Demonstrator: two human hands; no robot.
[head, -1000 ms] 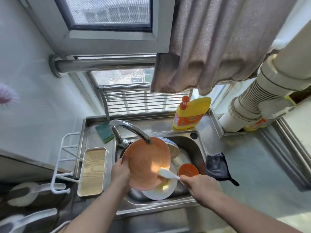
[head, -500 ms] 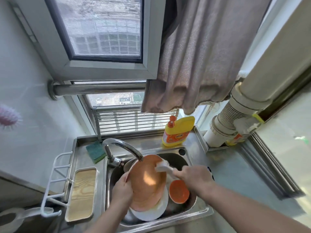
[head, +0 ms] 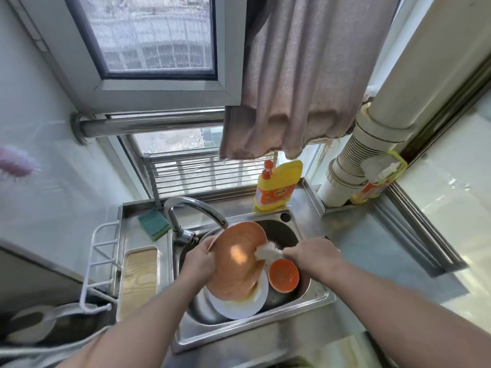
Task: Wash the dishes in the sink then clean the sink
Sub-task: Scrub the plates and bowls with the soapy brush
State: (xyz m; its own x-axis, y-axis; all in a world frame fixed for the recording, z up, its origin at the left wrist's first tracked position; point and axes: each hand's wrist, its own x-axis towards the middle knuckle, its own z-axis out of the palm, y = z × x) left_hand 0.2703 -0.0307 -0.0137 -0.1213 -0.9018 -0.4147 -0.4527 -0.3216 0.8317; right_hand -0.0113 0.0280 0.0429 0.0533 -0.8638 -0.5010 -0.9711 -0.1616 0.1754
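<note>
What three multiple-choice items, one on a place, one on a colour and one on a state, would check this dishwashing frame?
1. Where does the yellow detergent bottle stand?
A. On the ledge behind the sink
B. Inside the basin
C. On the white wire rack

2. What colour is the small bowl in the basin?
A. Blue
B. Orange
C. Black

3. What is the right hand doing?
A. Hanging idle, holding nothing
B. Holding a white brush against the orange plate
C. Turning the tap

Answers:
1 A: the bottle stands on the steel ledge by the window, beyond the basin.
2 B: the bowl beside the white plate is orange inside and out.
3 B: the right hand grips the brush handle, its head on the plate that the left hand holds tilted.
</note>
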